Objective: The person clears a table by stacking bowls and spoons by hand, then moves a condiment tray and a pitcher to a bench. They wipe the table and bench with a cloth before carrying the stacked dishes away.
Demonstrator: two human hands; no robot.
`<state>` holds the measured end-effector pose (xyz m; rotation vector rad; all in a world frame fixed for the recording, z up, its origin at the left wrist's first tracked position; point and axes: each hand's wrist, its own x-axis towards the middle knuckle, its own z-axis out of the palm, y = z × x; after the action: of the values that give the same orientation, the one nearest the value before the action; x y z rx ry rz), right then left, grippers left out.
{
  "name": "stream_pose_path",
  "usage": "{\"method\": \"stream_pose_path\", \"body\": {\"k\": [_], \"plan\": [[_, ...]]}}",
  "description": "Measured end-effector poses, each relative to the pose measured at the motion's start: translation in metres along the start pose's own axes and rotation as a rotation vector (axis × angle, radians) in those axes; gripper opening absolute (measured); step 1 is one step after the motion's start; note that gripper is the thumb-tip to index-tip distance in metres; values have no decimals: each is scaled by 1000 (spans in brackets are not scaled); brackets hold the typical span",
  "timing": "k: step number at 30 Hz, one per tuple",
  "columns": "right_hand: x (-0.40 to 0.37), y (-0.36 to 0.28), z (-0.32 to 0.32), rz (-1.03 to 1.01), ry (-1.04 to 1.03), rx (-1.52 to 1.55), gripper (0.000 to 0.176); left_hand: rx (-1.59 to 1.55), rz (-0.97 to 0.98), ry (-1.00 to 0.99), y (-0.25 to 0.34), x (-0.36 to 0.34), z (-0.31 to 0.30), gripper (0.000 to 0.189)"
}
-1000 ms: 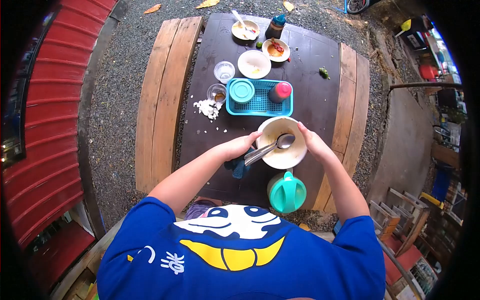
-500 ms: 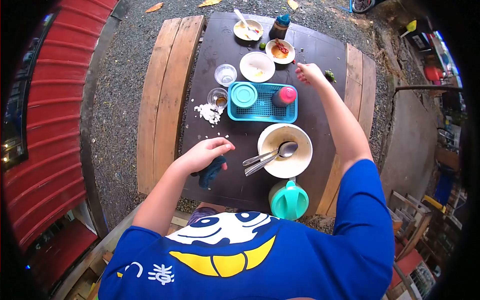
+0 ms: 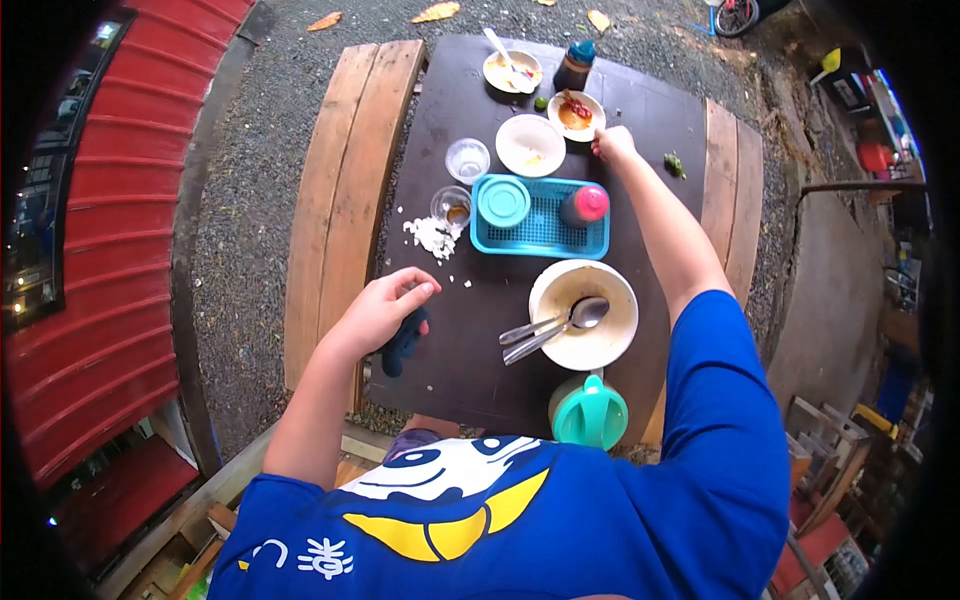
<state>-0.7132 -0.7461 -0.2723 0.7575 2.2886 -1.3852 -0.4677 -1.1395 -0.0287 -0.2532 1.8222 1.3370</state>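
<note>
Fingers, right hand (image 3: 614,143): curled at sauce saucer's (image 3: 557,127) rim, nearer than before; grip unclear. Left hand (image 3: 380,312): clasping dark cloth (image 3: 403,348). Large bowl (image 3: 605,348), with utensils (image 3: 590,312): on worktop (image 3: 470,345), since released.

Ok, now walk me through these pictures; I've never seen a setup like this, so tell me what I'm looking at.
There is no robot here: a person works with two bare hands. The only view comes from a camera worn on the head, looking forward and down.

The left hand holds a dark blue cloth. The right hand reaches across to a small dish with red and brown food remains; whether its fingers grip the rim, I can't tell.

On the dark table, a large bowl holds a spoon and another metal utensil. Nearest the person is a green-lidded jug. Beyond the bowl, a blue basket carries a round lidded tub and a red-capped bottle.
</note>
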Motion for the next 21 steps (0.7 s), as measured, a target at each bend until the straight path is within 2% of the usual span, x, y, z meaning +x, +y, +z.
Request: {"method": "stream_pose_path", "body": {"k": [3,5,7,8,9,10,13,15,17,18,21], "plan": [[-1,10,-17,-124,78,-313,29,71,7,-59,-6,6,11,30],[-23,12,-37,-133,126,-271,28,223,11,-78,-3,11,23,34],[-37,26,-65,-189,175,-257,36,463,86,-67,2,15,38,49],[-52,31,-82,-241,205,-300,34,608,140,-50,10,14,47,53],[-87,21,-98,-215,163,-181,32,753,200,-27,14,15,57,57],[-115,14,-112,-211,209,-257,31,830,276,-17,16,17,66,73],[-197,3,-149,-243,153,-286,27,1132,79,-252,47,32,89,80],[-247,7,-159,-205,94,-219,23,1111,-13,-428,54,48,98,76],[-287,16,-160,-145,35,-112,18,837,-71,-624,41,68,100,71],[-306,20,-159,-112,5,-100,16,805,-98,-709,37,74,101,57],[-348,37,-146,-27,-83,55,16,489,-222,-787,18,72,109,42]]}}
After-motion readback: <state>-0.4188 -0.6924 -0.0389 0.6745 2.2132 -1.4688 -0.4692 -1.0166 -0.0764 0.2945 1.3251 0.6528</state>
